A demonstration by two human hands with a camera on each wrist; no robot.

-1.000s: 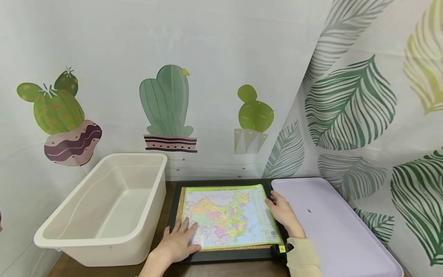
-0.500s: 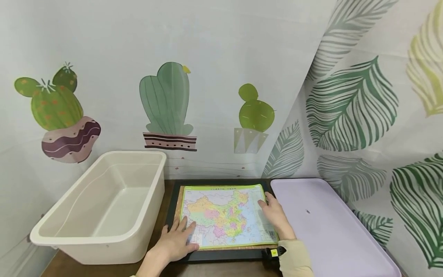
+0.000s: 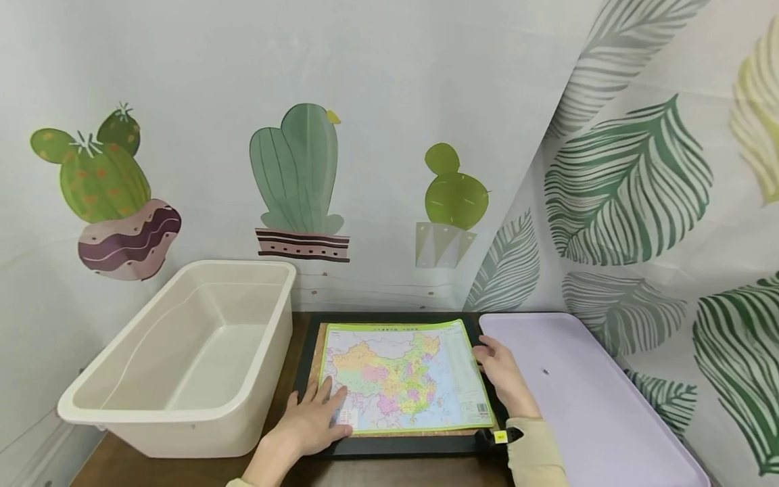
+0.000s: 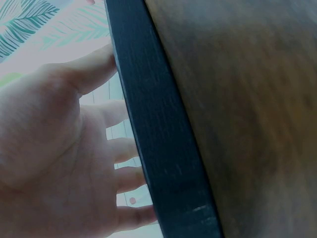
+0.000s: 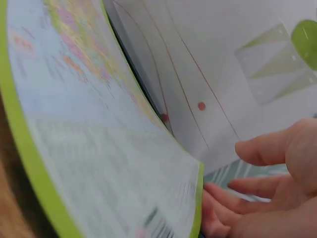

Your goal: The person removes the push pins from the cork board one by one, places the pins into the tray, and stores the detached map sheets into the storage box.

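A coloured map sheet [image 3: 395, 375] with a bright green border lies on a brown board inside a black frame [image 3: 402, 446]. Across the map's lower left corner and the frame's left side, my left hand [image 3: 310, 423] rests with its fingers spread. In the left wrist view, its fingertips disappear behind the frame's dark edge. My right hand [image 3: 504, 375] is at the map's right edge, over the frame's right side. The right wrist view has the thumb standing apart from the map and the other fingers [image 5: 223, 206] right at its green edge, which bows slightly.
To the left stands a deep cream plastic tub [image 3: 182, 419]. A flat lilac tray [image 3: 602, 419] lies on the right, bearing a tiny dark speck [image 3: 545, 371]. Behind the brown table [image 3: 389, 473] hangs a curtain [image 3: 377, 81] printed with cacti and leaves.
My right hand reached left over the map's right margin half a second ago and is now back at the edge. The left hand has stayed in place; the head view has shifted slightly.
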